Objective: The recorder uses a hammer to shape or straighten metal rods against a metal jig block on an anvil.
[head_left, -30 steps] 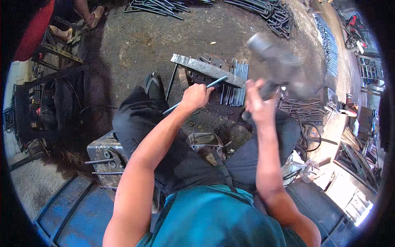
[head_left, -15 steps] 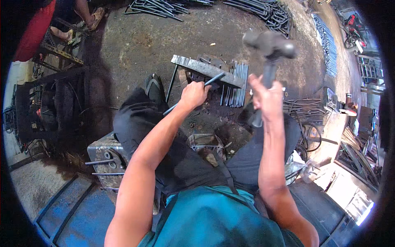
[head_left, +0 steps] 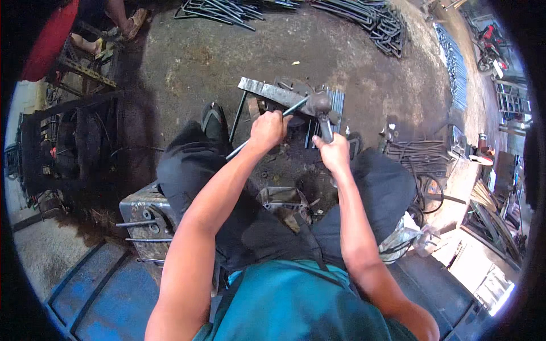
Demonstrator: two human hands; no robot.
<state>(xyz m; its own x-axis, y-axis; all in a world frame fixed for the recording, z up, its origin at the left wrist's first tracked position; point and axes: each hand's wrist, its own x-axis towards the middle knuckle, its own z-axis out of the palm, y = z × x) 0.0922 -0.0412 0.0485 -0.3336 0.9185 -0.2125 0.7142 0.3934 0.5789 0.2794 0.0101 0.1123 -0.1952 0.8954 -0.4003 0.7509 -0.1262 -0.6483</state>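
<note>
My left hand (head_left: 268, 132) is closed around a thin metal rod (head_left: 296, 107), whose far end lies across a flat steel bar (head_left: 259, 88). The rod's near end runs back beneath my left forearm. My right hand (head_left: 334, 152) grips the handle of a hammer (head_left: 319, 103), its thumb along the handle. The hammer's head is down at the bar's right part, right by the rod's tip; whether it touches the rod I cannot tell. Several straight rods (head_left: 337, 102) lie side by side beyond the hammer, partly hidden by it.
Bent rods (head_left: 219, 12) and another heap of bent rods (head_left: 375, 28) lie on the far floor. Thin rods (head_left: 420, 156) are stacked to the right. A metal block (head_left: 149, 213) stands by my left knee. At the far left are another person's feet (head_left: 136, 24).
My right hand has swung the hammer down and to the left, from raised at the right onto the bar's right end. My left hand and the rod have hardly moved.
</note>
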